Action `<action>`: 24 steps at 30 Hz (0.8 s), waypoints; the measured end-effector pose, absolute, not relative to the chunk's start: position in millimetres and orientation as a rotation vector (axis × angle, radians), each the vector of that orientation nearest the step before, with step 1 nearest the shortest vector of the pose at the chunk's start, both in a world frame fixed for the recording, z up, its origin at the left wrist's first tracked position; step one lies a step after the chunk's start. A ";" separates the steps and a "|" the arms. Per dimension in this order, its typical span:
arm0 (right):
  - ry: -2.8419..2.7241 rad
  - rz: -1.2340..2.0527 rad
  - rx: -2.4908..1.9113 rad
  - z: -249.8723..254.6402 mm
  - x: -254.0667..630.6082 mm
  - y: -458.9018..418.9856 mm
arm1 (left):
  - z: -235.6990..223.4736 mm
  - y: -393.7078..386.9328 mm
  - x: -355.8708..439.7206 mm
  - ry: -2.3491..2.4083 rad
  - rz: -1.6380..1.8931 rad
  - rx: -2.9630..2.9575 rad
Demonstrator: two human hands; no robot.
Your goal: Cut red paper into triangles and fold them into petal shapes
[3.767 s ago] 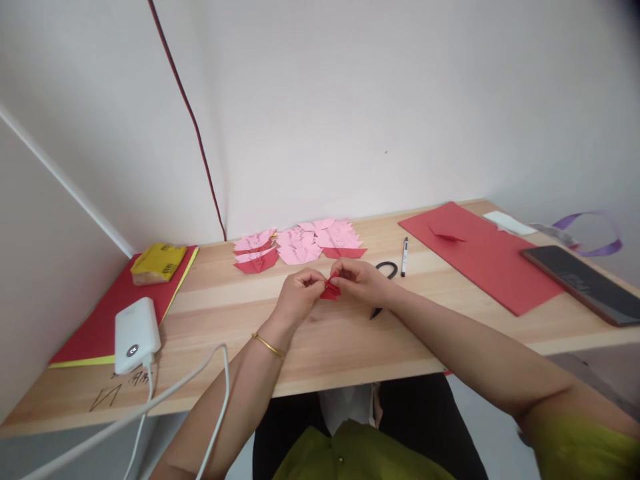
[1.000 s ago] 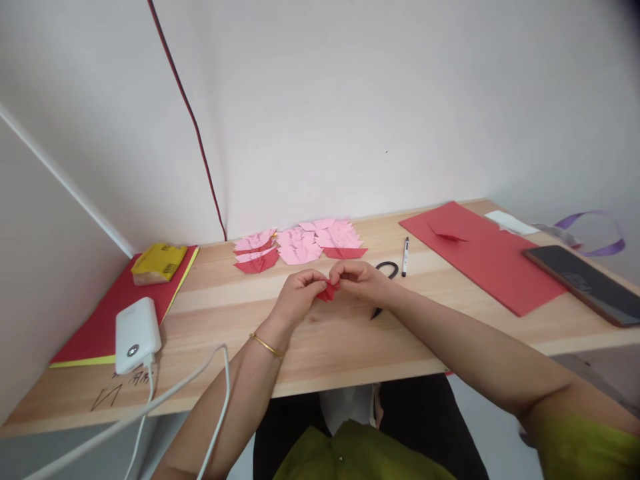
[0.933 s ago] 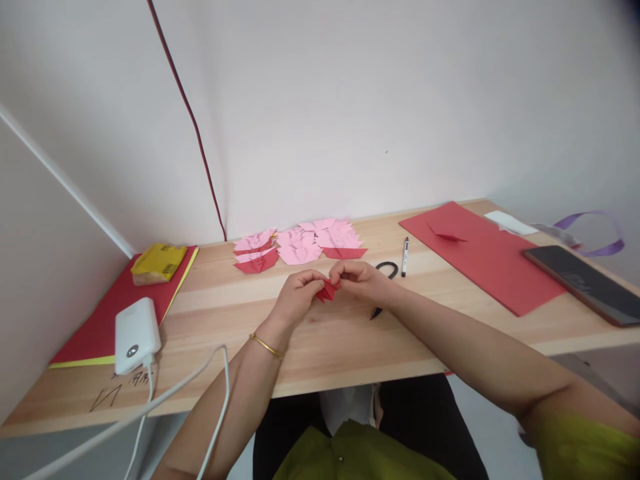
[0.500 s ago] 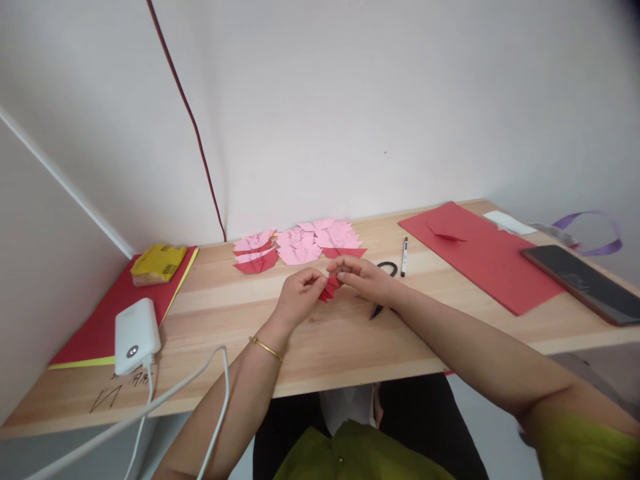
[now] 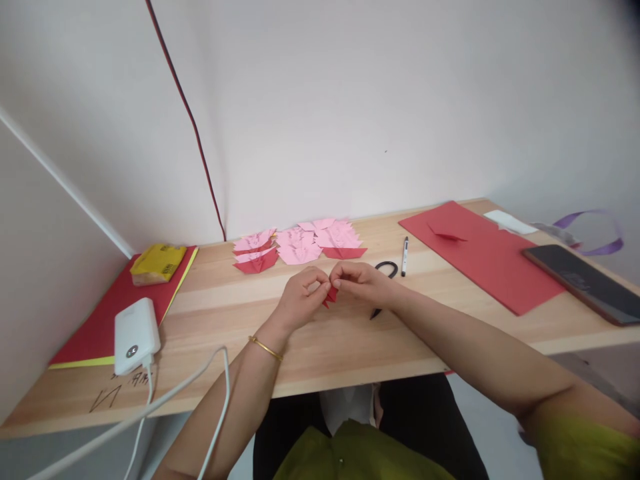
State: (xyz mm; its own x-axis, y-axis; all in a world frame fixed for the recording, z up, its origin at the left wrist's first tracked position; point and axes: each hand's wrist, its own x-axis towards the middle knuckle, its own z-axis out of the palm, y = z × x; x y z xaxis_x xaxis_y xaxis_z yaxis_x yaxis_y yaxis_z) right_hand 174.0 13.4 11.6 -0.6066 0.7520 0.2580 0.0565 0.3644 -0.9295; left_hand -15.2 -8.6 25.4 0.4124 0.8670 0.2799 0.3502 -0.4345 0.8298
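Red paper (image 5: 331, 295) is pinched by both the left hand (image 5: 303, 297) and the right hand (image 5: 367, 285) over the counter (image 5: 345, 353), near the pink folded papers (image 5: 299, 249), though its mostly covered folds cannot be clearly made out.

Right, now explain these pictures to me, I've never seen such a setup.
No machine here: just a person's bare left hand and right hand. Every picture comes from one camera worn on the head, looking forward and down. Between their fingertips, the hands pinch a small folded red paper, partly hidden, over the wooden table. Behind lie pink and red folded papers. To the right are what look like black scissors, a pen, red sheets and a phone; to the left, a yellow packet and a white power bank.
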 end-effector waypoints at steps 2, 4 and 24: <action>-1.931 1.344 -0.677 12.6 175.7 14.1 | 26.0 -7.9 -17.8 0.982 0.922 1.951; -1.921 1.406 -0.667 12.9 177.1 15.1 | 24.9 -6.6 -20.1 0.946 0.921 1.899; -1.594 1.274 -0.825 2.5 169.1 21.1 | 1.4 4.9 -14.0 0.942 1.081 1.193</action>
